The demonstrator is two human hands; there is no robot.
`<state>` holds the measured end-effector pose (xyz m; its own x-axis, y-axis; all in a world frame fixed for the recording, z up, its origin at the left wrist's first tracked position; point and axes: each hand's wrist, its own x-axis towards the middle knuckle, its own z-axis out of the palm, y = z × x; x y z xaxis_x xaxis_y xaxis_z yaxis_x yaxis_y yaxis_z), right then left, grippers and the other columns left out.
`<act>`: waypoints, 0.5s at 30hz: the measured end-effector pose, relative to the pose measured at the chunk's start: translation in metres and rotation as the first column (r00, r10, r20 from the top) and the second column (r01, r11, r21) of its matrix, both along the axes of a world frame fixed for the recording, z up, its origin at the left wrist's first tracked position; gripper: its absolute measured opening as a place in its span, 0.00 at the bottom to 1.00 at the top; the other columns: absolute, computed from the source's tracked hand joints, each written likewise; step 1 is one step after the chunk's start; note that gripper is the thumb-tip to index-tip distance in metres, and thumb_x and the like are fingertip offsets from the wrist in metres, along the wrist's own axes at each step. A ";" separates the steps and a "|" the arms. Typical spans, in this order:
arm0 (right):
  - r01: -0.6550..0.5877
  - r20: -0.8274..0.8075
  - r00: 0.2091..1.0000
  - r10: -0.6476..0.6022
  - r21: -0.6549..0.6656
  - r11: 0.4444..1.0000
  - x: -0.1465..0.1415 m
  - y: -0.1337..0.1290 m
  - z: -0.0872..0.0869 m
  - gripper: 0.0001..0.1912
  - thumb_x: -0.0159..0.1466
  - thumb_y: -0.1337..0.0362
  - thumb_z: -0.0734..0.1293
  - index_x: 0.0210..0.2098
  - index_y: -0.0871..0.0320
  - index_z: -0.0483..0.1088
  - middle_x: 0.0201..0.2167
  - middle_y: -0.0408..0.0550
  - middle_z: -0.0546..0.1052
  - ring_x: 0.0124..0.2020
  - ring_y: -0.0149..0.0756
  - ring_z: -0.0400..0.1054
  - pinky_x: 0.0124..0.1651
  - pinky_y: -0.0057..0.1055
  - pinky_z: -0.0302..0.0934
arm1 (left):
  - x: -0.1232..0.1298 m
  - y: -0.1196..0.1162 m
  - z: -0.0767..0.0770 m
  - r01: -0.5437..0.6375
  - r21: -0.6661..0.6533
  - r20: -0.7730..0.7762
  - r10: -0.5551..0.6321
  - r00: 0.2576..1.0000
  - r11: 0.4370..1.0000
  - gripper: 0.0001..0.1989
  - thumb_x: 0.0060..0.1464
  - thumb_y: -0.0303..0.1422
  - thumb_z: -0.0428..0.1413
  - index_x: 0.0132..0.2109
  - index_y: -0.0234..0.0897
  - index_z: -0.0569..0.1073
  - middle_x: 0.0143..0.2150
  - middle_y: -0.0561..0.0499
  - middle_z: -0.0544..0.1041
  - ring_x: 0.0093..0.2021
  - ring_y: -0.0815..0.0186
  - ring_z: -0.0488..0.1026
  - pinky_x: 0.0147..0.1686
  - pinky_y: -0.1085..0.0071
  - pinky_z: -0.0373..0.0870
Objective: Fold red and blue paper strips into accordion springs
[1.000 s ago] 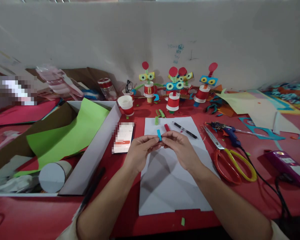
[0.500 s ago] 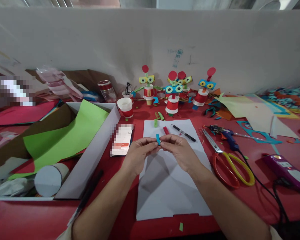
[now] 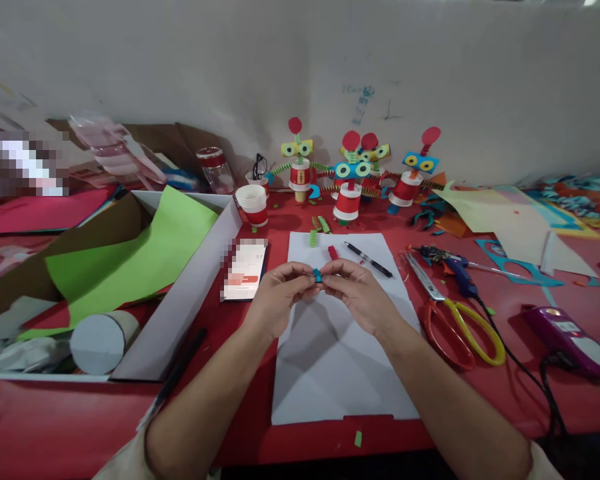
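Note:
Between my fingertips, over a white sheet (image 3: 343,360), is a small blue paper strip (image 3: 317,275), bent over at its top. My left hand (image 3: 283,297) pinches it from the left and my right hand (image 3: 357,290) from the right. My fingers hide part of the strip. Just beyond my hands lie a folded red paper piece (image 3: 333,252) and a folded green paper piece (image 3: 313,238). A black pen (image 3: 367,259) rests on the sheet past my right hand. Left of my left hand is a phone (image 3: 247,270).
Paper-cup robot figures (image 3: 349,200) stand at the back by stacked paper cups (image 3: 253,203). Scissors (image 3: 440,300), a glue gun (image 3: 453,270) and a purple device (image 3: 573,340) with a cord lie right. A box (image 3: 180,293) holding green paper (image 3: 145,273) sits left.
The blue strip stood upright and longer before; now it is folded down between my fingertips. My hands stay together in nearly the same place. The camera view has tilted slightly downward.

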<state>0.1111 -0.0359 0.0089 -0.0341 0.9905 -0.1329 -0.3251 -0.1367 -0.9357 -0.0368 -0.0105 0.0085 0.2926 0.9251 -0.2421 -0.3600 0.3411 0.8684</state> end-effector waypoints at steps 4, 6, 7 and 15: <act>0.000 0.061 0.998 -0.005 0.070 0.998 -0.001 0.000 -0.001 0.03 0.52 0.66 0.70 0.28 0.56 0.74 0.26 0.41 0.73 0.31 0.30 0.67 0.39 0.32 0.60 | 0.000 -0.001 0.000 0.003 0.008 -0.006 -0.003 1.000 1.000 0.06 0.38 0.28 0.64 0.28 0.35 0.76 0.25 0.53 0.77 0.28 0.71 0.75 0.36 0.73 0.71; 0.014 0.118 0.993 -0.029 0.123 0.992 -0.001 0.000 -0.001 0.03 0.53 0.67 0.69 0.29 0.56 0.74 0.26 0.41 0.73 0.30 0.30 0.66 0.39 0.31 0.60 | 0.001 -0.001 0.000 0.003 0.016 0.000 -0.003 1.000 1.000 0.05 0.38 0.27 0.64 0.28 0.35 0.76 0.26 0.53 0.77 0.28 0.71 0.75 0.36 0.73 0.71; 0.020 0.145 0.989 -0.042 0.146 0.989 -0.001 0.000 -0.001 0.03 0.54 0.67 0.68 0.29 0.56 0.74 0.26 0.41 0.73 0.30 0.30 0.66 0.38 0.31 0.60 | 0.001 -0.001 0.000 0.004 0.021 0.004 -0.004 1.000 1.000 0.05 0.39 0.27 0.64 0.28 0.35 0.76 0.26 0.53 0.77 0.28 0.71 0.75 0.36 0.73 0.71; 0.011 0.361 0.917 -0.168 0.398 0.917 0.001 -0.004 0.001 0.07 0.58 0.67 0.63 0.31 0.55 0.74 0.29 0.43 0.74 0.31 0.32 0.68 0.38 0.32 0.63 | 0.003 -0.003 0.003 -0.050 0.077 -0.018 0.051 0.999 0.996 0.05 0.41 0.29 0.63 0.30 0.35 0.76 0.28 0.53 0.77 0.31 0.69 0.75 0.39 0.69 0.70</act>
